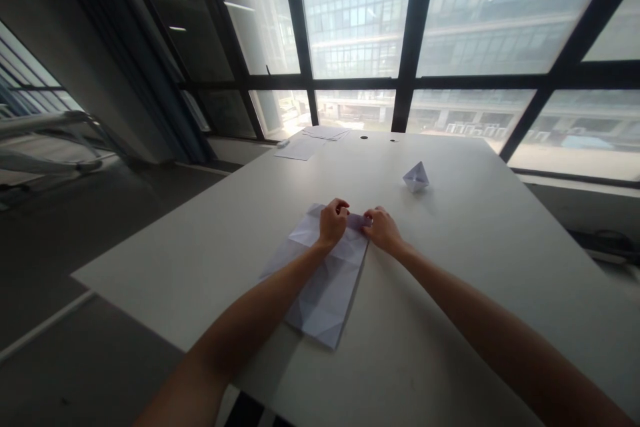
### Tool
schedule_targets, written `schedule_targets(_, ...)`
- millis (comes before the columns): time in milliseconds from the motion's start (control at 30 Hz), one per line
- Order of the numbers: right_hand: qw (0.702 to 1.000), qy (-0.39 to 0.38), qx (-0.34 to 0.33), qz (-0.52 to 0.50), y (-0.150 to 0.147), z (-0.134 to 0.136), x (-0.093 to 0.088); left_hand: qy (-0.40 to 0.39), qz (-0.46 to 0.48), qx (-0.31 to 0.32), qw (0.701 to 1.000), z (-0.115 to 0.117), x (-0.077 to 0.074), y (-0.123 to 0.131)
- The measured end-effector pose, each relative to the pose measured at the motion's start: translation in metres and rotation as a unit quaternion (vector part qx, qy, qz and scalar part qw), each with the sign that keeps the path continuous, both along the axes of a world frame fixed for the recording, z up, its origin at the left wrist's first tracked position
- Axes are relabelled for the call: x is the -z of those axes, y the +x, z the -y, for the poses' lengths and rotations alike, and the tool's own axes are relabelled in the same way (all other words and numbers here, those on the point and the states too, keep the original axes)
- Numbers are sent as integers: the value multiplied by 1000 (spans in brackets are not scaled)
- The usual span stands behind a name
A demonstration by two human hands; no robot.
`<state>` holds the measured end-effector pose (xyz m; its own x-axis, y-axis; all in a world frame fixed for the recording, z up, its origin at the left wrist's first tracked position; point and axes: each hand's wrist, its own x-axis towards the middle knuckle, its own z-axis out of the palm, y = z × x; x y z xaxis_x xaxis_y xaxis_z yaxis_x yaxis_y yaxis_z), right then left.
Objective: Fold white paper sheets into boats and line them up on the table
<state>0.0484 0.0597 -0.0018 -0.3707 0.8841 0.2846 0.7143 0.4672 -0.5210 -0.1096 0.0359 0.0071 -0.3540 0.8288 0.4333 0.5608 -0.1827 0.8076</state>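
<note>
A creased white sheet of paper [327,293] lies on the white table before me, its far edge partly turned up between my hands. My left hand [333,220] rests over the far edge with fingers curled in a pinch at the paper. At the far right corner my right hand [383,228] pinches the edge of the same sheet, thumb and fingers together. Fold lines cross the sheet's surface. My left forearm covers part of its left side.
A folded paper shape [417,177] stands farther back on the right of the table [450,347]. Several loose white sheets [300,147] lie at the far left end. Large windows [355,20] with dark frames rise behind the table.
</note>
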Motion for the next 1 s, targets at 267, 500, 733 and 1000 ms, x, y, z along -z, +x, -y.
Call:
schedule_targets(267, 997, 76, 14, -18, -5, 22, 7, 62, -26, 3, 998, 0, 0, 1)
schedule_targets(500, 987, 124, 24, -96, -6, 25, 4, 87, -55, -1, 995, 2, -17, -6)
schedule_targets(733, 937, -43, 57, -341, 29, -14, -2, 138, -140, 4, 980, 5, -45, -12)
schedule_targets(1000, 927, -81, 151, -334, 144, -38, 7, 33, -293, 205, 933, 4, 11, 7)
